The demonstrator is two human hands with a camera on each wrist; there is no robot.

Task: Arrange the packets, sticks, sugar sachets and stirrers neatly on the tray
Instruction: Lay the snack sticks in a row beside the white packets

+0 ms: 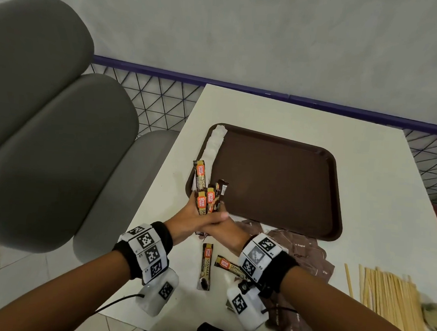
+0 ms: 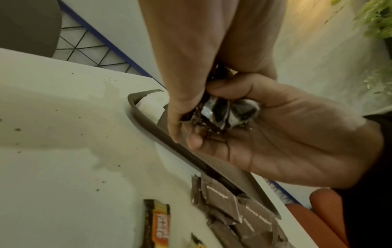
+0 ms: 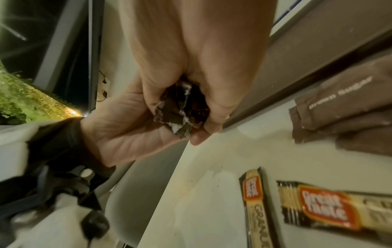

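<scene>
Both hands meet over the near left corner of the brown tray [image 1: 288, 180]. My left hand [image 1: 195, 216] and right hand [image 1: 222, 225] together grip an upright bundle of coffee sticks [image 1: 206, 192]. The wrist views show the bundle's lower ends [image 2: 224, 115] [image 3: 180, 110] squeezed between the two palms. A row of white sachets [image 1: 214, 147] lies along the tray's left edge. Two coffee sticks [image 1: 205, 265] [image 1: 229, 264] lie flat on the white table between my wrists. Brown sugar sachets [image 1: 301, 249] are heaped by the tray's near edge. Wooden stirrers [image 1: 388, 298] lie at the right.
Grey padded seats [image 1: 48, 129] stand left of the table. A wire mesh barrier with a blue rail [image 1: 165, 95] runs behind it. The table's left edge [image 1: 160, 182] is close to my left hand. Most of the tray floor is bare.
</scene>
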